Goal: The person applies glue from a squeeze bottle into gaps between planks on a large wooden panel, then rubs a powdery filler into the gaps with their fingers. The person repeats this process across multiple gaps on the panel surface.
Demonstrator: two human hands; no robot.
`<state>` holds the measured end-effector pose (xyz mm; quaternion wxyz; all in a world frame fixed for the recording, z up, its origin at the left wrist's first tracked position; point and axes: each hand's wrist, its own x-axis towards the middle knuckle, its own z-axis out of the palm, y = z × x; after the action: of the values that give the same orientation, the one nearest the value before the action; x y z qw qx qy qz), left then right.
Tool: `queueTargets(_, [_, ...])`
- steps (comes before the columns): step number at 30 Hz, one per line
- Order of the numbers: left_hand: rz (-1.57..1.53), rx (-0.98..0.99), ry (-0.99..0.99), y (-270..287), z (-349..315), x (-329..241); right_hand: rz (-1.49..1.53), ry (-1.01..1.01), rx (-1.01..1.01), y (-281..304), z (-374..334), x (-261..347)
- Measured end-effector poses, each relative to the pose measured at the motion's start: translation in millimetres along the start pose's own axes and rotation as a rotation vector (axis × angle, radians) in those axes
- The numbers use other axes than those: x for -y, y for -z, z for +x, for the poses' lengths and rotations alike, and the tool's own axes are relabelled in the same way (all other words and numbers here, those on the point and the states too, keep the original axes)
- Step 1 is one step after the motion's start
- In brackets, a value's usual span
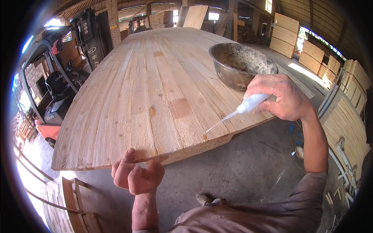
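Observation:
My right hand is wrapped round a white squeeze bottle, tilted down to the left. Its long thin nozzle points at the near edge of a large panel of joined wood strips, close to a small dark spot. Fine sawdust lies along that edge. At the panel's near edge, my left hand has its fingers curled against the wood, one fingertip over the top face. What its lower fingers touch underneath is partly hidden.
A worn dark metal basin stands on the panel just beyond my right hand. To the left is a red and black forklift. Stacked wood panels stand at the right, others at lower left. Below is grey concrete floor.

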<state>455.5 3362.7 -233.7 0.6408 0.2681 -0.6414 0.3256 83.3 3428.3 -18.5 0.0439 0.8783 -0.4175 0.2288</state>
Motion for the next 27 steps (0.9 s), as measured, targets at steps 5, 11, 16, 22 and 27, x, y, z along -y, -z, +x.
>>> queueTargets(5, [0.012, -0.002, -0.011, 0.1, -0.7, 0.7, -0.033, -0.015, -0.003, -1.9, 6.6, -6.0])
queueTargets(11, [0.013, 0.000, -0.018, -0.4, -3.4, 3.9, -0.024, -0.019, -0.016, -6.6, 16.3, -13.8])
queueTargets(16, [-0.029, -0.030, -0.020, -4.3, 3.9, 1.0, -0.041, -0.012, -0.025, -10.3, 20.8, -22.9])
queueTargets(22, [-0.095, -0.164, -0.013, -13.2, 6.1, 3.6, -0.092, -0.085, -0.139, -25.0, 19.9, -23.3])
queueTargets(27, [-0.083, -0.208, -0.108, -6.8, 4.7, 11.9, 0.500, -0.298, -0.385, -65.8, -2.7, -31.0])
